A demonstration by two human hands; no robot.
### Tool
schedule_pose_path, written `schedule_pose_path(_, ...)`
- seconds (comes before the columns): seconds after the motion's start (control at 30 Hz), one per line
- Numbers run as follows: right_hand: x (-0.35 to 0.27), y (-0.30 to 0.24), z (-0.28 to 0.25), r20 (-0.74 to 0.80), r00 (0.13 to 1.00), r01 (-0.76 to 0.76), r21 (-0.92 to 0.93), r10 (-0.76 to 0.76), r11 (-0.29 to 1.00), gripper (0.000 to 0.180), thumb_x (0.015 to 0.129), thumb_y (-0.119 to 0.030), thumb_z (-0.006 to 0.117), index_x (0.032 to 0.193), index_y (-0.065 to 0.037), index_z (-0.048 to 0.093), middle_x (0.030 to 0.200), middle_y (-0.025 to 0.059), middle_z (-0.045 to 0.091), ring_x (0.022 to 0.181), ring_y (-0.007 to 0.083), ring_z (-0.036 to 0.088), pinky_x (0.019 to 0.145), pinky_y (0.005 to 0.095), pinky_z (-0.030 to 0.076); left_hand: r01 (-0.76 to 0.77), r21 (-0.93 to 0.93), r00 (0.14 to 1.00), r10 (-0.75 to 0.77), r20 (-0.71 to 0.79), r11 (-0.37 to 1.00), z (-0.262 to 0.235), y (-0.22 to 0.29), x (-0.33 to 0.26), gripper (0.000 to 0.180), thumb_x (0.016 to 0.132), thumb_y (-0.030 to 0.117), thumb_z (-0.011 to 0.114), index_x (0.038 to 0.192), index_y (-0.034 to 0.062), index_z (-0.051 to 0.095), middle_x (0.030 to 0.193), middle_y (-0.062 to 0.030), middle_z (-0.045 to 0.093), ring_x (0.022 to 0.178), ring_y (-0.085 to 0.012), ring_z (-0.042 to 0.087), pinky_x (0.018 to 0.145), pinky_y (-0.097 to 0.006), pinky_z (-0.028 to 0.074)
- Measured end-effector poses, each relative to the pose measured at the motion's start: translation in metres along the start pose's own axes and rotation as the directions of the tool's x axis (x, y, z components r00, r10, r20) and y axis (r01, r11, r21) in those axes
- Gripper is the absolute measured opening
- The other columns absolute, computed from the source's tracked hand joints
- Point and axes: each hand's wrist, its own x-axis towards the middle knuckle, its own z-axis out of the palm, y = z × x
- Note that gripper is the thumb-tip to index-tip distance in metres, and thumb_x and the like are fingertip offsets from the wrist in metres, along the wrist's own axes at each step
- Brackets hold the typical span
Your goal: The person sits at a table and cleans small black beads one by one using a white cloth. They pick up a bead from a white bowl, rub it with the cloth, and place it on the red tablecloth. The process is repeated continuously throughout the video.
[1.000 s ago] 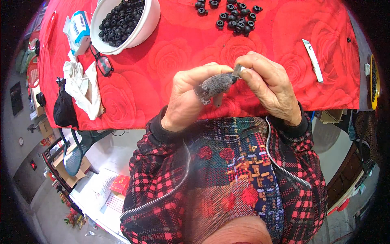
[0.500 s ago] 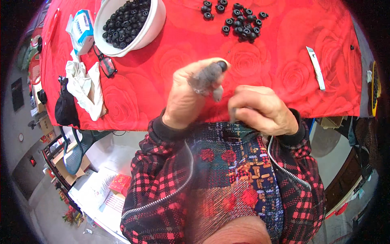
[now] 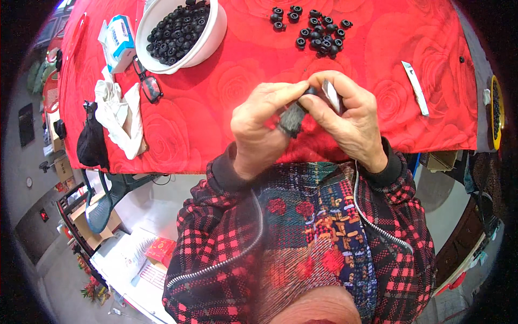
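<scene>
My left hand [image 3: 252, 123] and my right hand [image 3: 355, 114] meet above the near part of the table. The left hand's closed fingers pinch a small round black part [image 3: 310, 91], and the right thumb presses close to it. A dark grey, worn-looking covering [image 3: 292, 120] sits at the left hand's fingers; whether it is cloth or a finger sleeve cannot be made out. Between the right hand's curled fingers is a flat, pale, pointed piece [image 3: 331, 96] that looks like a blade. Its lower end is hidden in the palm.
A white bowl [image 3: 217, 38] full of black parts stands at the back left. Loose black parts [image 3: 324, 40] lie at the back. Nearby are a blue-white box [image 3: 119, 44], glasses [image 3: 150, 88], white cloth [image 3: 121, 121], a black pouch [image 3: 93, 141] and a white strip [image 3: 414, 88] on red cloth.
My right hand has moved up and left to meet the left hand at the black part. The pale, blade-like piece now shows in it. The left hand has turned inward.
</scene>
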Motion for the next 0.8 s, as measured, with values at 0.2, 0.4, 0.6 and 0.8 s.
schedule_pose_path(0.2,0.005,0.001,-0.016,0.237,0.845,0.531,-0.249,-0.480,0.810,0.030,0.066,-0.006,0.069,0.094,-0.001,0.060,0.076,0.0107,0.057,0.066,0.0265,0.058,0.057,0.0329,0.046,0.648,-0.753,0.692,-0.503,0.518,0.116,-0.014,0.006,-0.007,0.027,0.089,0.012,0.056,0.111,-0.0035,0.057,0.086,-0.0062,0.062,0.072,-0.0116,0.059,0.055,-0.023,0.048)
schedule_pose_path(0.4,0.003,-0.002,-0.022,0.329,0.795,0.590,-0.227,-0.509,0.775,0.037,0.059,-0.005,0.066,0.096,-0.001,0.060,0.071,0.0096,0.052,0.062,0.0269,0.054,0.054,0.0348,0.044,0.782,-0.608,0.608,-0.390,0.692,0.139,-0.023,0.005,-0.006,0.025,0.087,0.012,0.059,0.108,-0.0021,0.059,0.083,-0.0060,0.063,0.066,-0.0102,0.058,0.053,-0.022,0.047)
schedule_pose_path(0.6,0.001,0.006,-0.016,0.195,0.626,0.747,-0.427,-0.755,0.510,0.044,0.058,-0.008,0.068,0.100,0.003,0.062,0.062,0.0047,0.048,0.051,0.0192,0.048,0.044,0.0304,0.038,0.641,-0.768,0.681,-0.447,0.580,-0.019,-0.008,0.010,-0.011,0.026,0.088,0.010,0.057,0.110,-0.0037,0.057,0.087,-0.0096,0.064,0.070,-0.0133,0.061,0.054,-0.025,0.050)
schedule_pose_path(0.8,-0.007,-0.008,-0.022,0.189,0.731,0.673,-0.362,-0.656,0.646,0.042,0.062,-0.009,0.069,0.101,0.002,0.059,0.070,0.0079,0.054,0.055,0.0221,0.050,0.050,0.0321,0.040,0.620,-0.772,0.725,-0.479,0.495,0.139,-0.006,0.016,-0.011,0.027,0.090,0.013,0.054,0.111,-0.0048,0.057,0.088,-0.0102,0.063,0.071,-0.0140,0.061,0.055,-0.026,0.051)
